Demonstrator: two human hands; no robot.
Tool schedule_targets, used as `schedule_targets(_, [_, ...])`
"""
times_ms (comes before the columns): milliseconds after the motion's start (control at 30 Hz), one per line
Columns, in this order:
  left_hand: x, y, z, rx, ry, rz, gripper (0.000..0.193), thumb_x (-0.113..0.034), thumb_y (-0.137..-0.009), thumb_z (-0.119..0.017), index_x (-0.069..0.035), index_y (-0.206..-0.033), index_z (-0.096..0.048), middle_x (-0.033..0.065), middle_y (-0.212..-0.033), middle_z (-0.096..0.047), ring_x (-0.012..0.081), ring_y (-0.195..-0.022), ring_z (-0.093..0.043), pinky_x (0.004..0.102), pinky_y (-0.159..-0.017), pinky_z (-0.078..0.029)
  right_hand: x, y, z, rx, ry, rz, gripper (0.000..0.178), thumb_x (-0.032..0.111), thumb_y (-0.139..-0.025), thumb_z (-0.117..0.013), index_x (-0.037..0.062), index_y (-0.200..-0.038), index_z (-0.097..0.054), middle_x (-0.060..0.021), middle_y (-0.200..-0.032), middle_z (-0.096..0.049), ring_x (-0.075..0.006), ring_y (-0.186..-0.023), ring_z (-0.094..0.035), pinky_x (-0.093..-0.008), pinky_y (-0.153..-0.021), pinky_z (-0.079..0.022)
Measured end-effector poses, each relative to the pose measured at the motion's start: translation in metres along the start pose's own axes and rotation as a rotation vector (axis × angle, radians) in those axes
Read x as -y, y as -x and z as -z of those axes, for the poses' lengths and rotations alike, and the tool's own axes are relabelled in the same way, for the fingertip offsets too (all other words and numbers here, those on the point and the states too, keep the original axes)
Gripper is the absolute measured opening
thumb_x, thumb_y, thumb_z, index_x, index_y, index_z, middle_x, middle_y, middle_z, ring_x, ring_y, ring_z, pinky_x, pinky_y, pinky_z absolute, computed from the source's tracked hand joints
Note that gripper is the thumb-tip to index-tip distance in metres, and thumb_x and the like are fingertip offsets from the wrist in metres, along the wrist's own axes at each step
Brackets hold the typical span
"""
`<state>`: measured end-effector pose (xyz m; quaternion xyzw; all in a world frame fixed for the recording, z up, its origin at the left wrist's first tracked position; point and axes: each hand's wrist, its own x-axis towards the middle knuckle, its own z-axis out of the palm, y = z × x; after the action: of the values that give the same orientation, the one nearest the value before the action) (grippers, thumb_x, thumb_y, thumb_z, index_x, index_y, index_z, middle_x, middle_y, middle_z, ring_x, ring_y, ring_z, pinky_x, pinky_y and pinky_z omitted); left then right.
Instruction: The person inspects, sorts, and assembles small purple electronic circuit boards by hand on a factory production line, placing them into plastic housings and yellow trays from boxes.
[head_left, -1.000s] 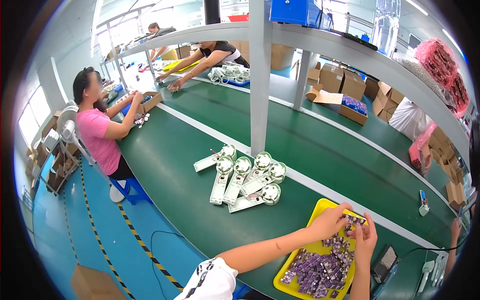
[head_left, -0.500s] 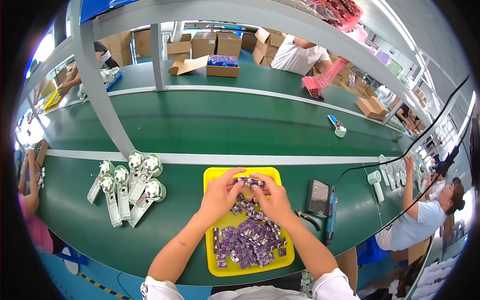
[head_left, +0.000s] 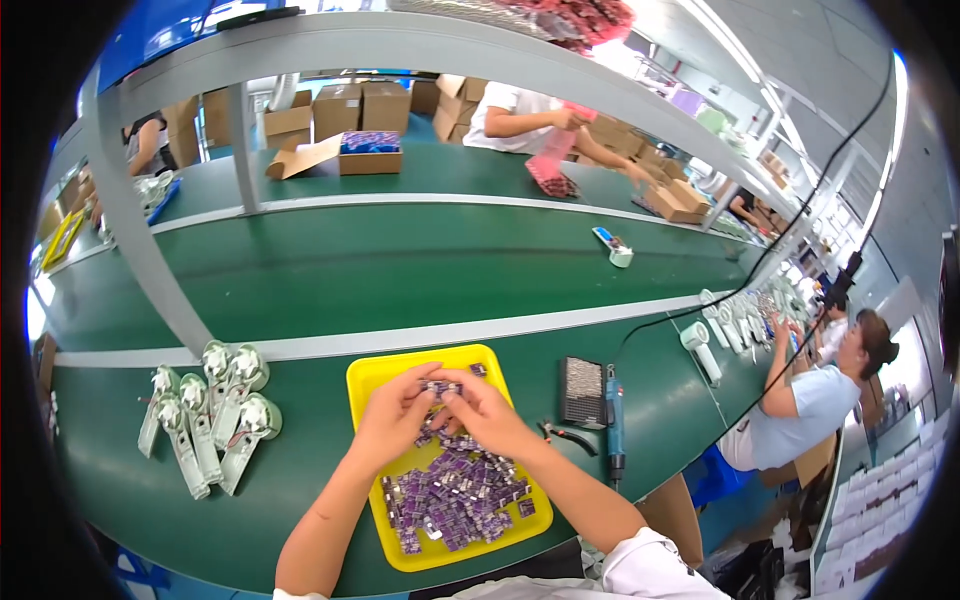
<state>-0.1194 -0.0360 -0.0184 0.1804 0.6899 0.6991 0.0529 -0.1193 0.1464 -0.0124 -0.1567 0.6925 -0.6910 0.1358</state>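
Over the far half of a yellow tray, my left hand and my right hand meet with curled fingers. Between them they grip a short strip of small purple circuit boards, thumbs on its near side. Fingers partly cover the strip, so its full length is hidden. Below my wrists, a heap of similar purple circuit boards fills the tray's near half. One loose board lies by the tray's far right corner, just beyond my right hand.
Left of the tray lie several pale green device housings. To its right are pliers, a black box of small metal parts and a blue electric screwdriver with a cable. A co-worker sits at right; a grey shelf frame stands ahead.
The view has swung right, shifting the scene leftward. My hands stay together on the strip. A loose board now shows near the far corner. Across the bench, a co-worker's arms have come out over pink wrap.
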Motion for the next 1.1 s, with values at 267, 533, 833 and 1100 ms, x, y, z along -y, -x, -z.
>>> schedule_targets(267, [0.0,-0.003,-0.017,-0.139,0.024,0.057,0.036,0.003,-0.095,-0.053,0.004,-0.131,-0.056,0.0051,-0.089,-0.067,0.0088,-0.081,-0.065,0.0237,-0.073,-0.053,-0.005,0.002,-0.008,-0.122,0.155,0.07,0.031,0.013,-0.104,-0.048,0.0039,-0.132,-0.056,-0.009,-0.1,-0.071,-0.0143,-0.08,-0.071,-0.0285,-0.069,-0.056])
schedule_targets(533, [-0.013,0.006,-0.014,-0.332,-0.342,0.014,0.031,0.001,-0.093,-0.058,0.003,-0.123,-0.062,0.0089,-0.083,-0.071,0.0117,-0.078,-0.069,0.0262,-0.071,-0.054,-0.005,-0.006,-0.035,-0.41,0.657,0.196,0.03,0.015,-0.097,-0.058,0.0093,-0.127,-0.063,-0.0157,-0.082,-0.071,-0.0276,-0.065,-0.069,-0.0378,-0.058,-0.052])
schedule_targets(833, [-0.019,0.004,-0.007,-0.247,-0.64,-0.139,0.031,0.002,-0.089,-0.058,0.001,-0.12,-0.065,0.0209,-0.107,-0.071,0.0265,-0.103,-0.07,0.0345,-0.09,-0.055,0.026,-0.004,-0.001,-0.284,0.76,0.068,0.032,0.01,-0.094,-0.06,0.0076,-0.126,-0.064,-0.014,-0.1,-0.072,-0.0194,-0.083,-0.071,-0.0333,-0.074,-0.056])
schedule_targets(1100, [-0.03,-0.003,0.024,-0.069,-0.295,0.001,0.047,0.004,-0.088,-0.058,-0.001,-0.135,-0.054,0.0157,-0.118,-0.068,0.0251,-0.111,-0.066,0.0343,-0.102,-0.05,0.022,0.025,0.048,-0.061,0.693,0.118,0.038,0.014,-0.093,-0.062,0.0068,-0.13,-0.062,-0.0176,-0.135,-0.059,-0.0302,-0.131,-0.052,-0.0395,-0.11,-0.039])
